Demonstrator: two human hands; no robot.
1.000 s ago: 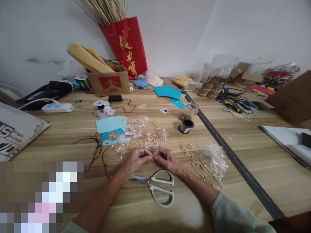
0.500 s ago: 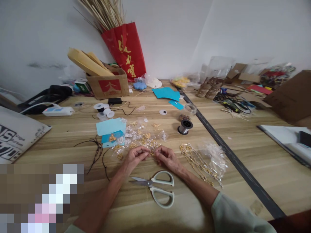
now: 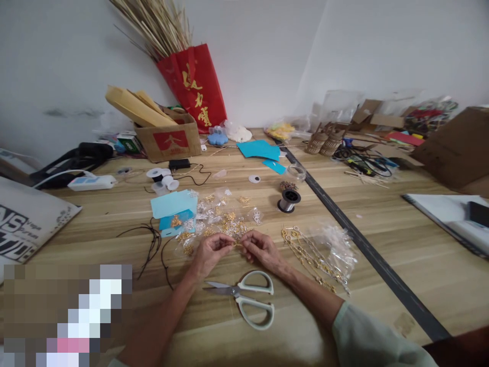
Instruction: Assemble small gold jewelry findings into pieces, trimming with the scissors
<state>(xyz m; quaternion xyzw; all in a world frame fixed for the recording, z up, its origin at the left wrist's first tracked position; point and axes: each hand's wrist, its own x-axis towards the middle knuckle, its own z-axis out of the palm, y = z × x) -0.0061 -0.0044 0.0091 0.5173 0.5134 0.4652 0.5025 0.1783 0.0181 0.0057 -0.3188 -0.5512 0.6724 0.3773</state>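
Observation:
My left hand [image 3: 211, 253] pinches a small gold ring [image 3: 235, 243] between thumb and fingertips. Facing it, my right hand [image 3: 261, 248] has thumb and forefinger pressed together on a tiny gold piece [image 3: 240, 244] beside the ring; its exact kind is too small to tell. Just beyond both hands lies a pile of gold and silver jewelry findings [image 3: 234, 224], some in clear bags. Scissors [image 3: 237, 291] with pale handles lie between my forearms, blades pointing left. Gold and silver chains [image 3: 305, 255] lie to the right of my right hand.
Crumpled clear plastic bags [image 3: 338, 250] lie beside the chains. A wire spool [image 3: 289, 201] stands farther back. Blue cards [image 3: 175, 211] and black cord [image 3: 150, 244] lie at left. A dark strip [image 3: 344, 224] crosses the table. A cardboard box [image 3: 168, 136] and red bag [image 3: 194, 89] stand behind.
My fingertips have shifted slightly, and the small ring now shows between them, a little farther left. The view has tilted slightly; the scissors and chains lie where they were.

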